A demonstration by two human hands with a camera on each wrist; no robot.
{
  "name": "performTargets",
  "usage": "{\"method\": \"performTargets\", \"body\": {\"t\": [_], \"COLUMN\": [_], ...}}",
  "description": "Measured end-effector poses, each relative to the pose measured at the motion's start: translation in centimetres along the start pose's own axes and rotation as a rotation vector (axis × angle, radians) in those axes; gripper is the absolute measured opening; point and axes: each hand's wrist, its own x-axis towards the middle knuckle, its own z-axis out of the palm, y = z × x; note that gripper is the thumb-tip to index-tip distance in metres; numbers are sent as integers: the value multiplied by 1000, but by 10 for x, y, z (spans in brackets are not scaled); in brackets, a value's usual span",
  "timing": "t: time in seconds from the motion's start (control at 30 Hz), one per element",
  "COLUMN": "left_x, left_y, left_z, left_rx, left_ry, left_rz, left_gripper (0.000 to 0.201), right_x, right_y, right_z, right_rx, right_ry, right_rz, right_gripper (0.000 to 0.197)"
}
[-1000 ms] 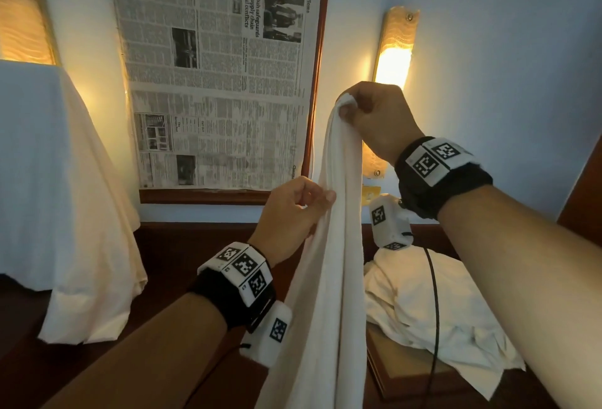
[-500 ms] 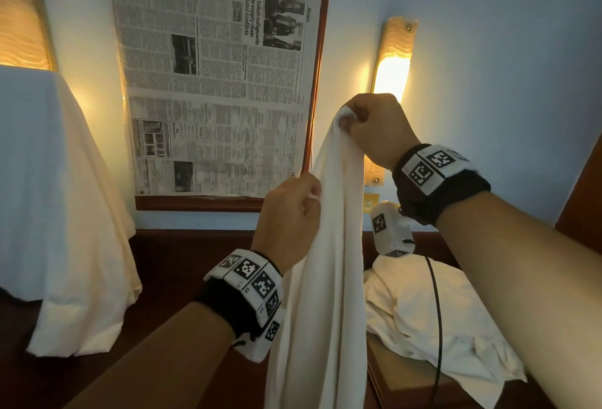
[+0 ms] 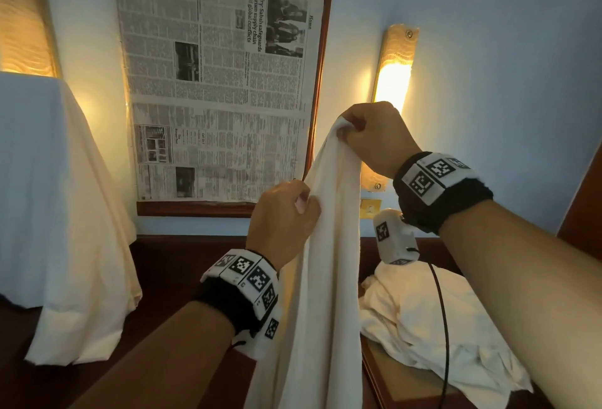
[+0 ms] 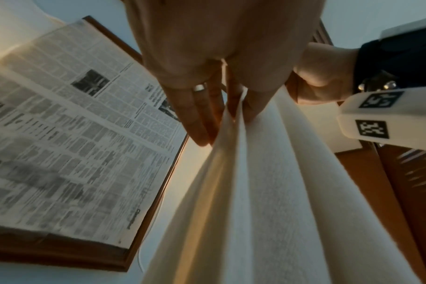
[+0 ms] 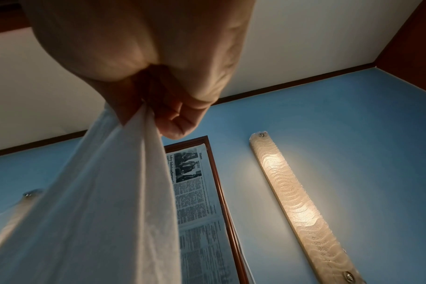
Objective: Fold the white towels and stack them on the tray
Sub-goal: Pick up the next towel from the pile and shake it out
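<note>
A white towel (image 3: 321,278) hangs in long vertical folds down the centre of the head view, reaching the bottom edge of the frame. The right hand (image 3: 374,138) holds its top corner, right of centre and above the other hand; in the right wrist view the fingers (image 5: 175,119) are curled tight round the bunched cloth (image 5: 105,192). The left hand (image 3: 283,219) sits lower and just left of the hanging cloth, pinching its edge. From the left wrist view, a fold of the towel (image 4: 268,192) passes between that hand's fingers (image 4: 197,123), one of which wears a ring (image 4: 199,87).

At lower right in the head view a heap of unfolded white towels (image 3: 433,320) lies crumpled on a wooden tray (image 3: 400,379), which rests on the dark tabletop (image 3: 169,278). Behind the hands, a framed newspaper (image 3: 218,82) hangs on the blue wall in the upper centre, with a lit wall lamp (image 3: 392,82) to its right. White draped cloth (image 3: 55,213) fills the left side of the frame.
</note>
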Motion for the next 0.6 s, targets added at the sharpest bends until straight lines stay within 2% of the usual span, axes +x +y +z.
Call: {"method": "performTargets", "body": {"t": [0.07, 0.13, 0.23, 0.3, 0.33, 0.37, 0.47, 0.53, 0.6], "left_x": [-1, -5, -10, -13, -16, -20, -33, -41, -46], "left_y": [-6, -10, -12, -14, -15, -16, -32, -46, -58], "left_z": [-1, -4, -10, -11, -10, -9, 0, 3, 3], "left_rx": [19, 9, -89, -156, -183, -186, -142, -155, -213], "left_ry": [-104, -128, 5, 47, 1, -100, -457, -501, -395], "left_rz": [-22, -34, -74, -131, -169, -199, -241, -289, -357], "left_gripper": [20, 19, 4, 9, 14, 18, 20, 39, 67], "right_x": [0, 1, 3, 6, 7, 8, 8, 7, 5], "right_y": [1, 4, 10, 13, 14, 15, 19, 23, 29], "right_z": [0, -1, -4, -4, -4, -4, -3, -3, -4], "right_rx": [8, 5, 28, 45, 54, 66, 113, 140, 144], "right_ry": [15, 37, 99, 145, 165, 180, 224, 232, 222], "right_rz": [-11, -21, -16, -16, -16, -15, -27, -26, -2], "right_gripper": [13, 14, 17, 17, 17, 17, 16, 17, 17]}}
